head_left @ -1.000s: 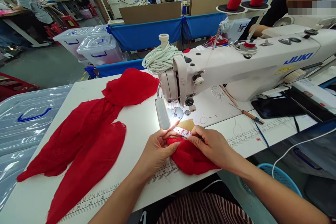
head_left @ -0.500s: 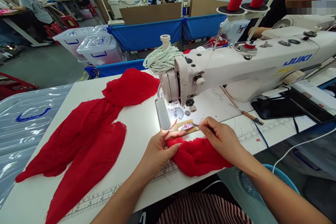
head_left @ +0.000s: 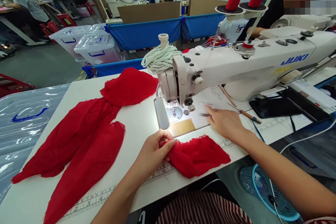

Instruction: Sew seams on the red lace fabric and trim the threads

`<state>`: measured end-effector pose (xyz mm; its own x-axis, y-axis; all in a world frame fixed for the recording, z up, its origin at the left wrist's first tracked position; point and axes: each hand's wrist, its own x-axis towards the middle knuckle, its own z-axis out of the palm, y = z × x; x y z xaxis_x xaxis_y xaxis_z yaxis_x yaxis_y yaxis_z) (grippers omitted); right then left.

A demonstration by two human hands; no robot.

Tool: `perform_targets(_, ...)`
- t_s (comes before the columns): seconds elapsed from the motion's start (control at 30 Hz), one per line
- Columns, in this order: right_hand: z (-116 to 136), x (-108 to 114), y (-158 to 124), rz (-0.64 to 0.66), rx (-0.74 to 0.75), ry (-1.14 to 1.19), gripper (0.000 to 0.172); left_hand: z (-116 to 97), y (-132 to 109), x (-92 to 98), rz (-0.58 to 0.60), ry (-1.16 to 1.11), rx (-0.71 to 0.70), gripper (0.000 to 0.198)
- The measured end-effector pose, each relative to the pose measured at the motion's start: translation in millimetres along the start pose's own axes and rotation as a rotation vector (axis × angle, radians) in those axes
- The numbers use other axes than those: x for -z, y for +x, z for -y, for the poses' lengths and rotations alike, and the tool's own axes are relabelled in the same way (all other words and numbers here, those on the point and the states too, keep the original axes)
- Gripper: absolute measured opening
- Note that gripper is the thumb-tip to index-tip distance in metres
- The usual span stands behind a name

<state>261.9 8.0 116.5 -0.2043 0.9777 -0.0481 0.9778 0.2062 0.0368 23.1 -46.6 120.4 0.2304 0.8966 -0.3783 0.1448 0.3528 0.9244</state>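
Note:
My left hand [head_left: 159,148] pinches the upper left end of a small piece of red fabric [head_left: 195,155] between thumb and fingers. The fabric lies bunched over the ruler markings at the table's front edge, its lacy edge upward. My right hand [head_left: 227,122] is off the fabric, over the sewing machine's bed, right of the needle area. A thin dark tool tip [head_left: 204,114] sticks out from its fingers, too blurred to name. Above the fingertips is a pale pinkish blur [head_left: 208,105]. A tan plate [head_left: 183,127] lies on the bed between the hands.
The white sewing machine [head_left: 236,63] spans the right side. A larger red garment [head_left: 91,122] spreads across the table's left. On the right lie a wooden-handled pointed tool [head_left: 249,115] and a black phone [head_left: 273,107]. A blue basket [head_left: 256,189] stands below; clear plastic bins [head_left: 97,47] stand behind.
My right hand has moved away from the fabric, up and right over the machine bed, with its dark tool. The pinkish patch over the tan plate is gone. My left hand keeps its hold.

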Motion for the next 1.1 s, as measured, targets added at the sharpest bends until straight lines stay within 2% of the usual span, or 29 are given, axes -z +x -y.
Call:
perform_targets(0.07,-9,1,1,-0.054,-0.099,-0.046,0.044,1,0,1.2,-0.049,-0.065,0.018,0.031)
perform_targets(0.13,-11,-1,0,-0.077,-0.087,-0.066,0.038,2,1,1.8,-0.069,-0.144,0.051,0.032)
perform_targets(0.27,-9,-9,-4,-0.146,-0.029,-0.041,0.033,4,4,2.0,-0.003,-0.371,0.076,0.027)
perform_targets(0.37,-3,-9,-9,-0.282,-0.021,0.016,0.032,3,4,0.5,0.043,-0.462,0.11,0.03)
perform_targets(0.43,7,-4,-17,-0.364,0.003,0.155,0.028,3,4,-0.8,0.045,-0.475,0.138,0.031)
perform_targets(0.47,15,-2,-22,-0.359,0.032,0.274,0.026,3,4,-1.4,0.045,-0.478,0.139,0.03)
perform_targets(0.5,23,1,-26,-0.302,0.078,0.418,0.024,3,4,-1.9,0.048,-0.482,0.133,0.029)
perform_targets(0.53,32,4,-30,-0.175,0.126,0.546,0.022,2,4,-2.2,0.053,-0.486,0.125,0.029)
perform_targets(0.57,40,6,-33,-0.062,0.137,0.619,0.02,2,4,-2.3,0.06,-0.492,0.115,0.028)
perform_targets(0.63,52,8,-35,0.02,0.134,0.687,0.021,2,4,-2.1,0.069,-0.504,0.092,0.025)
perform_targets(0.73,57,6,-27,-0.023,0.111,0.904,0.019,1,5,-1.4,0.069,-0.513,0.072,0.022)
perform_targets(0.83,57,3,-18,-0.055,0.107,1.092,0.014,0,5,-1.4,0.109,-0.489,0.08,0.028)
perform_targets(0.97,63,1,-12,-0.06,0.121,1.131,0.014,0,5,-2.3,0.156,-0.436,0.083,0.029)
perform_targets(1.1,69,1,-10,-0.073,0.122,1.15,0.016,1,6,-3.2,0.08,-0.458,0.099,0.021)
